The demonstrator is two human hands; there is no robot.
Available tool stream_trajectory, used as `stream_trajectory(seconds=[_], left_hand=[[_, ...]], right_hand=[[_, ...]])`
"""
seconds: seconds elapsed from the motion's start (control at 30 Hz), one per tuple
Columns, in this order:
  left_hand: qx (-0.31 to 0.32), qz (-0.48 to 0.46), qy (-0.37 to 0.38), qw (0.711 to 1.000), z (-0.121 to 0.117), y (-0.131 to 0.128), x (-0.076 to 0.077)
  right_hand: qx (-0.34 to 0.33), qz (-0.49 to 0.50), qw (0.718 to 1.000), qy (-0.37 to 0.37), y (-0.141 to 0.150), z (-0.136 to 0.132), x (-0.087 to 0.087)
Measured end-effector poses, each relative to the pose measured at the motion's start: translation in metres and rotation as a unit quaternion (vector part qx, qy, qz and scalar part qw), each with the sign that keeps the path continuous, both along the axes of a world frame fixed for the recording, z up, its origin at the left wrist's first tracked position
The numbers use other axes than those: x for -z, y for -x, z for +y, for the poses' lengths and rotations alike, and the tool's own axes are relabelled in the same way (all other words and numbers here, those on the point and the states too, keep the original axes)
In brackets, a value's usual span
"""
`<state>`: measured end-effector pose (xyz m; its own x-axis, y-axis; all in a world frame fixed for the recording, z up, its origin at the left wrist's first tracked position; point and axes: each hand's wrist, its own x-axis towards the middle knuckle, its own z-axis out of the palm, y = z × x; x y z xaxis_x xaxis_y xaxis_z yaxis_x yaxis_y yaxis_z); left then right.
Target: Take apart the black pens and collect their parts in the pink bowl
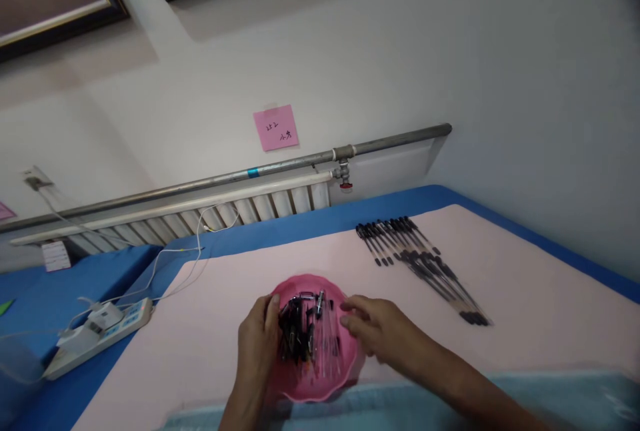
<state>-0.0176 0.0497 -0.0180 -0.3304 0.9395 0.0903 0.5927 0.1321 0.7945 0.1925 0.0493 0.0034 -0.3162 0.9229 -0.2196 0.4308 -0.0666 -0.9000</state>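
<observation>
A pink bowl point(351, 354) with a wavy rim sits at the front of the pale pink sheet. Inside it lie black pen caps point(299, 331) and clear pen barrels point(327, 341) in a loose heap. My left hand point(260, 328) grips the bowl's left rim, its thumb over the edge. On the opposite side, my right hand point(373, 326) holds the right rim with bent fingers. Farther right on the sheet, several black-capped pens point(395, 239) lie side by side in a slanting row. A second bunch of pens point(447, 281) lies just in front of that row.
A white power strip point(135, 318) with plugged-in chargers and white cables lies on the blue cloth point(285, 228) at left. Light blue clear-looking plastic point(400, 404) runs along the front edge. Behind the table are a radiator point(283, 203), a pipe point(400, 139) and a pink note point(276, 128).
</observation>
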Motion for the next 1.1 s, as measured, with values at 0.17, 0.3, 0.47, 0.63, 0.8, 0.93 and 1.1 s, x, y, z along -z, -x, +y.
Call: stream_trajectory(seconds=[0.17,0.3,0.47,0.63,0.8,0.93,1.1], left_hand=[[0.032,0.02,0.01,0.999,0.004,0.003,0.005],[0.086,0.093,0.053,0.991,0.0,-0.001,0.007],[0.159,0.141,0.087,0.973,-0.008,-0.015,0.006],[0.166,0.196,0.098,0.961,-0.013,-0.024,0.01],[0.166,0.2,0.1,0.96,-0.012,-0.025,0.013],[0.117,0.183,0.048,0.975,-0.008,-0.013,0.011],[0.01,0.229,-0.023,0.973,0.002,0.018,0.013]], right_hand=[[-0.026,-0.262,0.96,-0.098,-0.026,0.007,-0.011],[-0.035,-0.34,0.936,-0.084,-0.035,0.004,-0.013],[-0.068,-0.337,0.938,-0.055,-0.027,-0.001,-0.003],[-0.074,-0.352,0.932,-0.05,-0.028,-0.002,0.001],[-0.095,-0.351,0.929,-0.072,-0.031,-0.01,0.001],[-0.103,-0.361,0.925,-0.054,-0.031,-0.014,0.002],[-0.085,-0.344,0.932,-0.081,-0.037,-0.008,-0.001]])
